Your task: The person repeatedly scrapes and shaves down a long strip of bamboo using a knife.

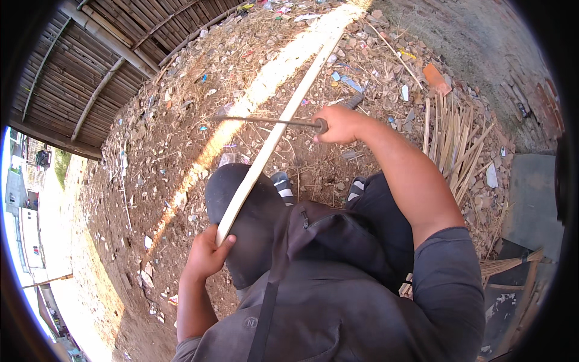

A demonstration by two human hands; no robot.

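"So, where's the pale strip (263,158)?"

"It slants over the dark-clad knee (225,188), its far end out above the littered ground (160,166)."

"And the grip on each side?"

"The left hand (205,254) is clamped on the strip's near end, thumb along it. The right hand (339,125) is closed round the handle of a long blade (297,122) that crosses the strip; how hard it presses, I can't tell."

"How would you work it well?"

"I'd brace the strip on the knee, lay the edge low and take long, even strokes, away from the left hand and leg. I'd mind the sandalled foot (282,188) below, too."

"Anything nearby?"

"Split stalks (449,142) lie heaped off to the right."
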